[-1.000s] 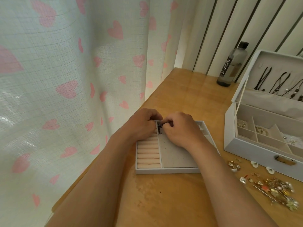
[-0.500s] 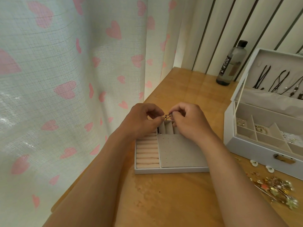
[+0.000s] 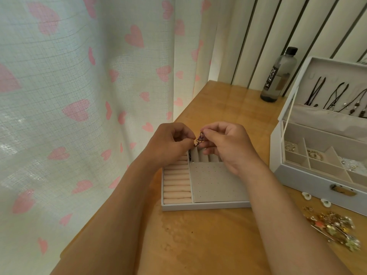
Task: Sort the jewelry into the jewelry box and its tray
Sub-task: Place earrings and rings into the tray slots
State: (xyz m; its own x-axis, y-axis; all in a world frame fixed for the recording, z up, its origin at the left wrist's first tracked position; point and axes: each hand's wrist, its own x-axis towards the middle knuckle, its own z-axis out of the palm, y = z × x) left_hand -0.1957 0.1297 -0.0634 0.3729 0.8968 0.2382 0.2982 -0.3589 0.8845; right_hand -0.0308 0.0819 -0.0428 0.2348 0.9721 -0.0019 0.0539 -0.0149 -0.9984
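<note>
Hanging at nine o'clock, a curtain with pink hearts fills the left side beside the counter. Near the centre, the left hand and right hand meet at their fingertips, both pinched on a small dark chain held just above the tray. That tray lies on the counter under the hands, with pink rolls along its nine o'clock side, a dotted grey pad to the right of them, and narrow slots at its twelve o'clock end. A dark bottle stands at one o'clock. At three o'clock the box sits open, cords hanging in its lid and small pieces lying in its compartments. At four o'clock a loose pile of jewelry rests on the counter, just in front of the box.
</note>
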